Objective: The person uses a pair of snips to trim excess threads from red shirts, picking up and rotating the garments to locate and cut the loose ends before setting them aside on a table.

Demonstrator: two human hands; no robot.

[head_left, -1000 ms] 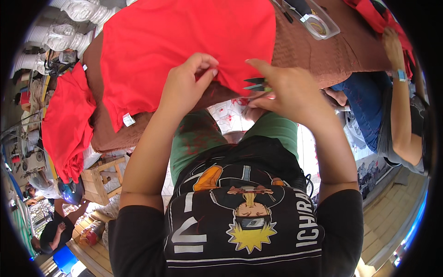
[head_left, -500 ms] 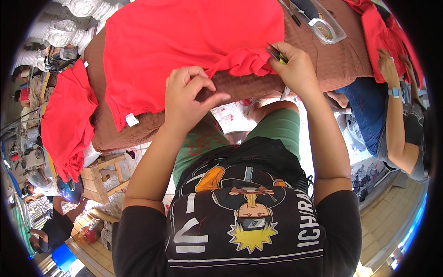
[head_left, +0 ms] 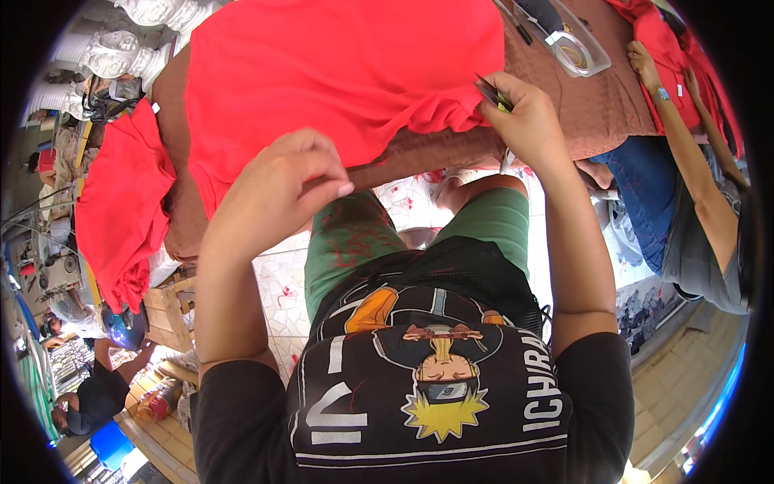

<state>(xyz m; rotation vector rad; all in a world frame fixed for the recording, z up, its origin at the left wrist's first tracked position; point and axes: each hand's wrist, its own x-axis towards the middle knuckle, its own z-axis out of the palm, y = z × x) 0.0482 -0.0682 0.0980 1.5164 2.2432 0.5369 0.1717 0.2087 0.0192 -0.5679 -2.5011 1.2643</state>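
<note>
A red garment (head_left: 347, 68) lies spread over a brown-covered surface (head_left: 592, 117) in front of me, its near edge bunched into folds at the right. At that bunched corner my right hand (head_left: 528, 117) is closed around small thread snips (head_left: 487, 87) with dark pointed blades and a yellow-green part. Its fingers also touch the red fabric. Over the garment's near left edge hovers my left hand (head_left: 278, 181), fingers bent and thumb apart, with nothing visible in it. Whether it touches the fabric below cannot be made out.
A clear plastic tray (head_left: 592, 60) and a dark pen (head_left: 522, 34) lie at the far right. Beyond them a co-worker's hand (head_left: 643, 66) is on red cloth (head_left: 669, 44). More red fabric (head_left: 125, 202) hangs at the left, near a wooden crate (head_left: 168, 315) and white balusters (head_left: 113, 55).
My left hand has moved left and toward me, away from the bunched edge. My right hand stays at the corner with the snips. The co-worker's hand has moved up and left.
</note>
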